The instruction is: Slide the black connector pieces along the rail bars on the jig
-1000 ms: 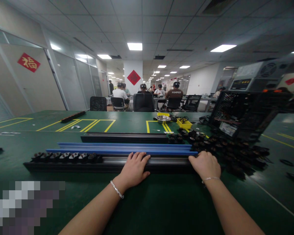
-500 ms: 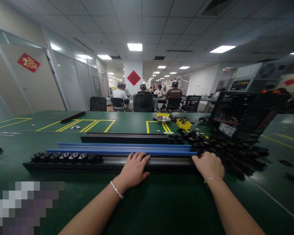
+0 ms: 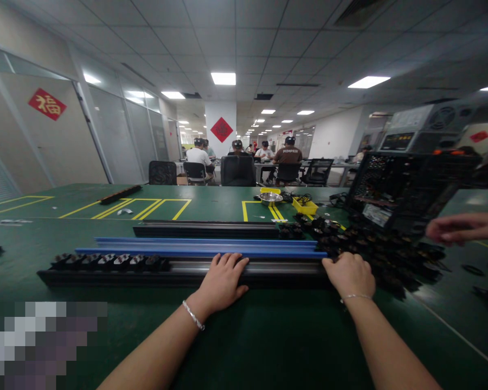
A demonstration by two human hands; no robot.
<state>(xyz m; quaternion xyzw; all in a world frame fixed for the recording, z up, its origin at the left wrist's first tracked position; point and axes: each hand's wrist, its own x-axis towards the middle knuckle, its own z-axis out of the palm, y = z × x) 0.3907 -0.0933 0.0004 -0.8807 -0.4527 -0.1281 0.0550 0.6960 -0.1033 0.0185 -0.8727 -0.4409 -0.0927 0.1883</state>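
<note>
Black rail lies on worktop; left hand has its grip clamped across it, right hand's grip, at right end, can't be told; best braced firmly, pressure in line.

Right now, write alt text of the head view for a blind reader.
A person's left hand lies on a black rail, the right hand near its right end, beside a heap of dark parts. Another person's hand shows at right.
</note>
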